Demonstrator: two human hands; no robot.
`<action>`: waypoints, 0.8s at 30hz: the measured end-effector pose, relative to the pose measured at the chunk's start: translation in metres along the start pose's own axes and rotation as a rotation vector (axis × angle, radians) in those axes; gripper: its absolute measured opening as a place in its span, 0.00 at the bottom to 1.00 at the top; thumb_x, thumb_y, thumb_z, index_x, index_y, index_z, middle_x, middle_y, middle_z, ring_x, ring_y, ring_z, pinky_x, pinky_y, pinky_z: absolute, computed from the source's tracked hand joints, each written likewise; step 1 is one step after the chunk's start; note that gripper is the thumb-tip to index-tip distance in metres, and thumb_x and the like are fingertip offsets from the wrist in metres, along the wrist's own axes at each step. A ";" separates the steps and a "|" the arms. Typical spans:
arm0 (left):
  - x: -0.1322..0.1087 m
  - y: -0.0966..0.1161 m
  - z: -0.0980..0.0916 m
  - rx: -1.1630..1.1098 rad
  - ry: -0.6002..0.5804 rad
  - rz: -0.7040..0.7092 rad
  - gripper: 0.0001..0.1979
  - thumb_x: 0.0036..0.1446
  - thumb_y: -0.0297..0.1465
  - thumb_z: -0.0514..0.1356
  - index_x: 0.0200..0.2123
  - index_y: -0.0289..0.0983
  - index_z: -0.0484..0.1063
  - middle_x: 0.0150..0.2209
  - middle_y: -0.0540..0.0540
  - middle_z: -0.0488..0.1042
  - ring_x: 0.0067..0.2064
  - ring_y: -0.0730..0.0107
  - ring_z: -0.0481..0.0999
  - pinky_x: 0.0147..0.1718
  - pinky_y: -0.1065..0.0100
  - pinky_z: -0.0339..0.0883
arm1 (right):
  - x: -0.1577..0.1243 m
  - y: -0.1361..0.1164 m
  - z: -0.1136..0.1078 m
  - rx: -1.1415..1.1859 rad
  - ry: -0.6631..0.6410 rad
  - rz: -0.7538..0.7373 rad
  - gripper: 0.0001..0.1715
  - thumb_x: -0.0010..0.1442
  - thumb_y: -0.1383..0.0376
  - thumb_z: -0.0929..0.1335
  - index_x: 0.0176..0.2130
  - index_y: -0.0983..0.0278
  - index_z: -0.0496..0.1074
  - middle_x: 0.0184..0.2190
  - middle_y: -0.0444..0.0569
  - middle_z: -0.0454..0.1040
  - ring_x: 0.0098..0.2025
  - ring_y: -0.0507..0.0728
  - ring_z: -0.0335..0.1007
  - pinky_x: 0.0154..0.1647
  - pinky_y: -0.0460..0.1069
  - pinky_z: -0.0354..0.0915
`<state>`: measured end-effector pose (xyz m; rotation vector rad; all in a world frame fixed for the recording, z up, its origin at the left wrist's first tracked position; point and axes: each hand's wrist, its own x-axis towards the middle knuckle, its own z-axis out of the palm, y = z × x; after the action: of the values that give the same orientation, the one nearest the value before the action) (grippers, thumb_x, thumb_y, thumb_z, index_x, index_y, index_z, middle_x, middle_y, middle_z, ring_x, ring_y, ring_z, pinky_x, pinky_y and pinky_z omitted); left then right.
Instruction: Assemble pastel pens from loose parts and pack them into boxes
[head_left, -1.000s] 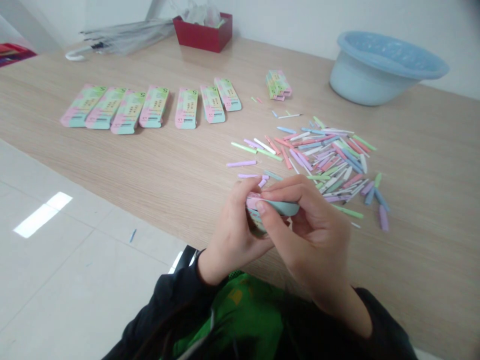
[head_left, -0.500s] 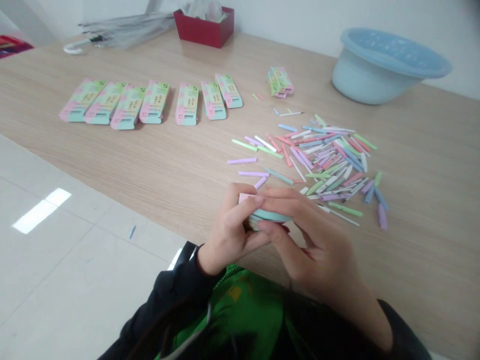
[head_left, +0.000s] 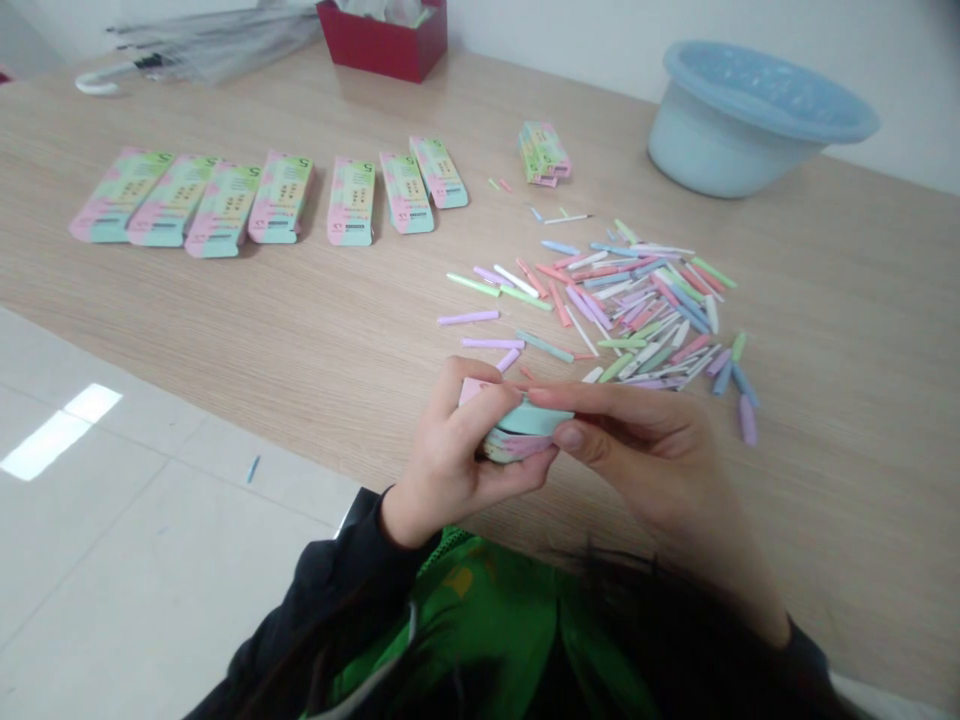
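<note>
A small pastel cardboard box [head_left: 536, 418], pink and mint green, is held low over the table's near edge. My left hand [head_left: 465, 440] wraps around its body, with the fingers closed. At the box's right end, my right hand [head_left: 637, 440] pinches the mint flap between thumb and fingers. A dark gap shows under that flap. Just beyond my hands lies a loose pile of pastel pens and pen parts [head_left: 645, 310], in purple, green, blue, coral and white. What the box contains is hidden.
Several matching boxes [head_left: 352, 200] lie in a row at the left, and a small stack of boxes [head_left: 545, 152] sits farther back. A blue basin [head_left: 720, 150], a red box [head_left: 390, 45] and a clear umbrella [head_left: 225, 45] stand along the wall. A blue piece [head_left: 253, 468] lies on the floor.
My right hand has shifted from covering the box to pinching its flap at the right end. More of the mint end now shows. The view has moved slightly.
</note>
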<state>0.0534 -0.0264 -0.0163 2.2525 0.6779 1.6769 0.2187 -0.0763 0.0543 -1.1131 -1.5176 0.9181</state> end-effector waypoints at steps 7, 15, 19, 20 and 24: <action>0.006 0.002 -0.003 0.021 -0.037 -0.026 0.24 0.56 0.30 0.68 0.54 0.42 0.64 0.44 0.42 0.65 0.46 0.57 0.70 0.39 0.57 0.74 | -0.002 0.001 0.003 -0.233 0.024 -0.126 0.25 0.64 0.75 0.69 0.53 0.50 0.80 0.51 0.41 0.82 0.53 0.57 0.80 0.55 0.54 0.78; -0.006 0.003 0.000 0.131 0.076 0.009 0.28 0.54 0.31 0.68 0.56 0.44 0.64 0.46 0.43 0.66 0.45 0.57 0.71 0.38 0.57 0.74 | -0.012 0.009 0.009 -0.419 0.037 -0.356 0.28 0.64 0.75 0.68 0.59 0.53 0.73 0.54 0.47 0.79 0.55 0.58 0.77 0.58 0.55 0.76; -0.007 0.004 0.003 0.094 0.141 -0.020 0.23 0.58 0.31 0.65 0.55 0.48 0.65 0.46 0.43 0.67 0.44 0.58 0.72 0.35 0.56 0.74 | -0.011 0.014 0.012 -0.397 0.021 -0.348 0.27 0.62 0.75 0.69 0.57 0.55 0.70 0.53 0.49 0.78 0.57 0.59 0.75 0.58 0.56 0.75; -0.007 0.005 0.004 0.083 0.150 -0.036 0.21 0.59 0.31 0.64 0.54 0.48 0.66 0.46 0.43 0.67 0.44 0.58 0.72 0.35 0.56 0.74 | -0.010 0.015 0.013 -0.372 0.016 -0.344 0.26 0.62 0.75 0.69 0.56 0.56 0.69 0.52 0.49 0.77 0.56 0.59 0.75 0.58 0.56 0.75; -0.004 0.007 0.002 0.074 0.148 -0.015 0.19 0.59 0.32 0.66 0.52 0.46 0.67 0.44 0.43 0.67 0.43 0.59 0.72 0.32 0.58 0.75 | -0.011 0.014 0.013 -0.343 -0.009 -0.352 0.23 0.61 0.77 0.69 0.52 0.57 0.69 0.50 0.49 0.77 0.55 0.58 0.74 0.58 0.54 0.74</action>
<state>0.0563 -0.0344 -0.0175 2.1811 0.8007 1.8542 0.2098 -0.0830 0.0350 -1.0297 -1.8514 0.4333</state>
